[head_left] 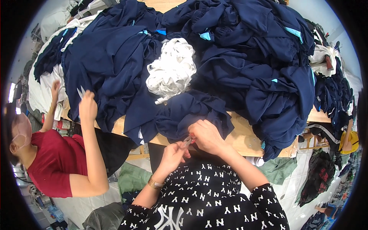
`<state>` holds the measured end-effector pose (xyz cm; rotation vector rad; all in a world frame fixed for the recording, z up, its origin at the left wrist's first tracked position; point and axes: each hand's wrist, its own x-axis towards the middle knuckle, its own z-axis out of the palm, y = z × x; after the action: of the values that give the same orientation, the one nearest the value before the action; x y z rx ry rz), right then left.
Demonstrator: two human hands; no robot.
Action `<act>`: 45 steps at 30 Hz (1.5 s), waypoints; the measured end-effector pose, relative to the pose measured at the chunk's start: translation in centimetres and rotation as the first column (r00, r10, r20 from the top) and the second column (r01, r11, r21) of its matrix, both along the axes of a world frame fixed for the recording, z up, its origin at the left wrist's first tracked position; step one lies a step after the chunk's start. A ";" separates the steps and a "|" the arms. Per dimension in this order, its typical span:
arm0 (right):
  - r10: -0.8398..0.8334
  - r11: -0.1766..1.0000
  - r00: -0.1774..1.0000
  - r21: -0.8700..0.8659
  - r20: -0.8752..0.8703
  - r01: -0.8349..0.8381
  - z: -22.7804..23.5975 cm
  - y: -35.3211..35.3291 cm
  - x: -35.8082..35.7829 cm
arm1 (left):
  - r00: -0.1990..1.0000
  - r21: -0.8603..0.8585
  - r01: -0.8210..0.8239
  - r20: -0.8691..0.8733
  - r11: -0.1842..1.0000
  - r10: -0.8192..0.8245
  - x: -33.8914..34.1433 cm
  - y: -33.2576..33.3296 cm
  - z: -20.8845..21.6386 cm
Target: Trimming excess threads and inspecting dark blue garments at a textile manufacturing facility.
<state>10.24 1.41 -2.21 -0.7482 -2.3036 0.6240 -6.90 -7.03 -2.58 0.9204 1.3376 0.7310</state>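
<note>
Close in front of my body, at the table's near edge, my hands almost meet. My right hand (pixel 208 137) is closed around small scissors (pixel 188 142) with a bit of red showing at the grip. Their blades point toward my left hand (pixel 174 155), whose fingers are pinched together; what they hold, if anything, is too small to make out. Just beyond my hands lies a crumpled navy garment (pixel 188 111). Behind it rests a tangled heap of white tape or elastic band (pixel 172 69).
Large piles of navy clothing (pixel 103 65) cover much of the wooden table (pixel 245 132), some with light blue patches. On the left a co-worker in a red shirt (pixel 57 161) raises a hand with scissors (pixel 81 92). Green cloth (pixel 132 178) lies on the tiled floor.
</note>
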 end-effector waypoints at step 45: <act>-0.223 0.714 0.964 -0.649 0.142 0.260 2.5 0.4 4.7 | 0.710 0.702 0.672 -0.702 0.236 0.065 -0.2 5.8 2.4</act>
<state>14.96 1.79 0.31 -1.3843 -1.9481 1.3443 -7.09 -1.18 -0.16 2.5968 1.0319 0.9115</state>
